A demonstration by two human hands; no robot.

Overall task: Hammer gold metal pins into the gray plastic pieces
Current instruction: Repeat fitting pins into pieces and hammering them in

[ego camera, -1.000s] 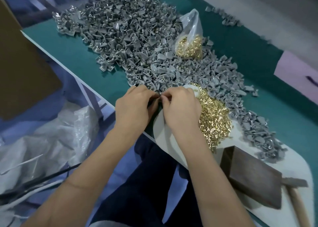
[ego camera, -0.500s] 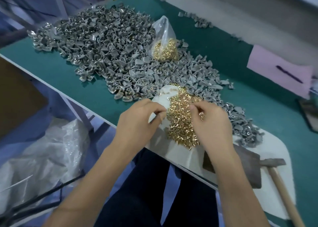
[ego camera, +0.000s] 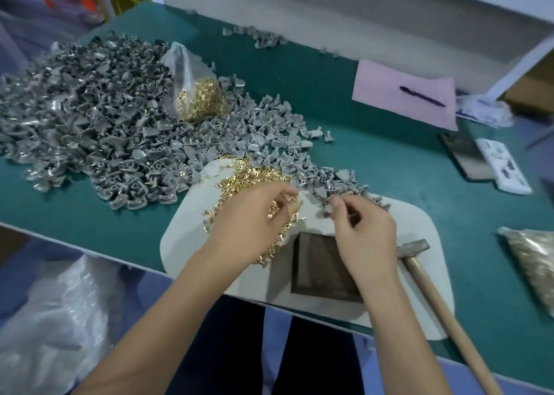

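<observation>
A dark, flat, square metal block with a raised rim lies on a pale, smooth, round-cornered mat over the green felt-like table. Behind and left of the block spreads a loose heap of small, shiny gold metal pins; farther behind it lies a broad drift of matte gray plastic pieces, wedge-shaped with small sockets, with a clear crinkled bag of pins on top. Right of the block rests a hammer with a steel head and pale wooden handle.

The left hand hovers over the pins left of the block, fingers curled toward the thumb, pinching a few pins. The right hand, just behind the block, has fingers bent together, thumb and forefinger pinching a gray piece.
</observation>
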